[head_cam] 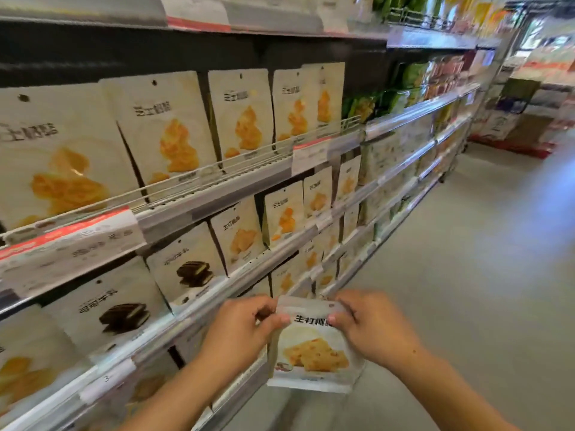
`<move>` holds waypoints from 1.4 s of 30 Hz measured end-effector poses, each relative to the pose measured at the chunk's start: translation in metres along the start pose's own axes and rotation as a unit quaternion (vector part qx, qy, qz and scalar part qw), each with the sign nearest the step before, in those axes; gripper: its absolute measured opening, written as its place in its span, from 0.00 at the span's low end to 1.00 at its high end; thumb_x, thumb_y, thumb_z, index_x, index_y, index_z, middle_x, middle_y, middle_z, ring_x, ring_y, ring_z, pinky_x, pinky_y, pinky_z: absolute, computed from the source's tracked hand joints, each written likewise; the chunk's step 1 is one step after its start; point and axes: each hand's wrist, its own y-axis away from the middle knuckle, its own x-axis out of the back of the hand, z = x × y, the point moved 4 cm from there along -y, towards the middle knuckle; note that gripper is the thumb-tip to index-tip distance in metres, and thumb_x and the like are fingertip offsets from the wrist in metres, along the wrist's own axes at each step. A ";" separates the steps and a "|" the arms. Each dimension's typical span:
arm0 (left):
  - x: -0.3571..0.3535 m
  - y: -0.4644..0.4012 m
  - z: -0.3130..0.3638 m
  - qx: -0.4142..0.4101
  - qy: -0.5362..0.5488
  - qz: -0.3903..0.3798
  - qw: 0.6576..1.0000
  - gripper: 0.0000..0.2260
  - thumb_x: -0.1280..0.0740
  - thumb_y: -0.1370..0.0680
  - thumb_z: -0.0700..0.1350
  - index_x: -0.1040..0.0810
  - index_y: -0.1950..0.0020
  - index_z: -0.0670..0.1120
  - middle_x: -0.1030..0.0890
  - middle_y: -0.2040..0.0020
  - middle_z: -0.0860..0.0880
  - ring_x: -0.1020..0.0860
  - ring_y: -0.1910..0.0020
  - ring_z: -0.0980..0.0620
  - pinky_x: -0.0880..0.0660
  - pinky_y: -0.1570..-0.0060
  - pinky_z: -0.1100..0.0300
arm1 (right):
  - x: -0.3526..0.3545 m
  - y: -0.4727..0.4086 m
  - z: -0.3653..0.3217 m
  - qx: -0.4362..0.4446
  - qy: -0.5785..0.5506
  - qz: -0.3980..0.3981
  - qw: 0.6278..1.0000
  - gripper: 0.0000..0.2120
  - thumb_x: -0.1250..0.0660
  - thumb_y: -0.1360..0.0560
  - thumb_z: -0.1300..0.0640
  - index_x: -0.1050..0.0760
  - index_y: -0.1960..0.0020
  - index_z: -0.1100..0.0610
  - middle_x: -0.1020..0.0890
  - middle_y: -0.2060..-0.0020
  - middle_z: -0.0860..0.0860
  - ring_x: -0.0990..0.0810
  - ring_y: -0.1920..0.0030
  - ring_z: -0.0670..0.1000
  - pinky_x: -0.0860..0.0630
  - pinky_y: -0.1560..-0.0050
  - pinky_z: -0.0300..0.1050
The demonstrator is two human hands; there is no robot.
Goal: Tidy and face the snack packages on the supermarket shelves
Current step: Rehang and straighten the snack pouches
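Observation:
A white snack pouch (314, 353) with yellow biscuit pieces printed on it hangs upright in front of the lower shelf edge, off the shelf. My left hand (239, 331) pinches its top left corner. Its top right corner is gripped by my right hand (370, 325). To the left run the shelves (217, 194), stocked with cream pouches showing yellow pastries (174, 132) on the upper row. Pouches with dark sandwich biscuits (189, 269) stand on the row below, beside more yellow-snack pouches (239, 234).
Price-tag rails with red and white labels (68, 241) line each shelf front. Green packs (404, 88) fill the shelves farther down. The grey aisle floor (466, 275) stretches right; stacked boxes and a red-based display (516, 129) stand at its far end.

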 end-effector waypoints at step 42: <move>-0.079 -0.358 -0.020 0.308 -0.270 0.269 0.872 0.06 0.35 0.20 0.46 0.20 0.48 0.46 0.17 0.49 0.42 0.20 0.53 0.41 0.23 0.59 0.53 | 0.037 -0.401 0.246 0.275 -0.006 -0.189 0.943 0.08 0.35 0.24 0.43 0.23 0.50 0.47 0.20 0.56 0.42 0.24 0.55 0.44 0.24 0.51 0.44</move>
